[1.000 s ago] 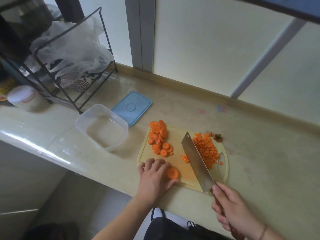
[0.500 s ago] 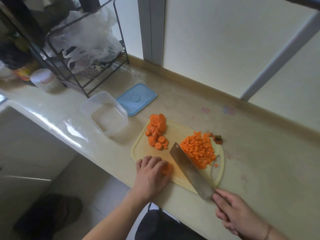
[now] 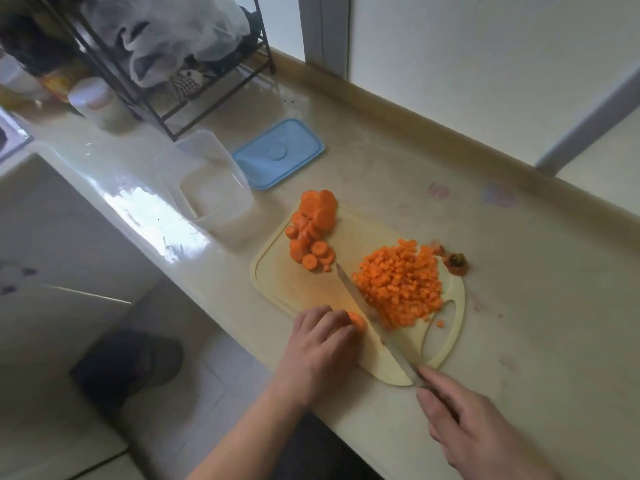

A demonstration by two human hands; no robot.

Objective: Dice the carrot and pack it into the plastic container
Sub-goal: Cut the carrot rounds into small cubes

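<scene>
On the pale yellow cutting board (image 3: 277, 271) lie a pile of carrot rounds (image 3: 313, 230) at the far left and a heap of diced carrot (image 3: 398, 282) on the right. My left hand (image 3: 322, 344) holds down a stack of carrot slices (image 3: 356, 320) at the board's near edge, fingers curled over it. My right hand (image 3: 471, 424) grips the handle of a cleaver (image 3: 363, 306), whose blade stands on edge between the slices and the diced heap. The clear plastic container (image 3: 207, 174) sits empty to the left of the board.
A blue lid (image 3: 277, 154) lies behind the container. The carrot's stem end (image 3: 455, 261) lies off the board's far right corner. A black wire rack (image 3: 166, 74) with plastic bags and a white jar (image 3: 97, 102) stand at the back left. The counter's front edge runs just below my hands.
The cleaver has swung from lying flat-tilted to standing on edge beside the slices under my left hand. The loose dice near the blade now sit with the heap. The view has shifted left.
</scene>
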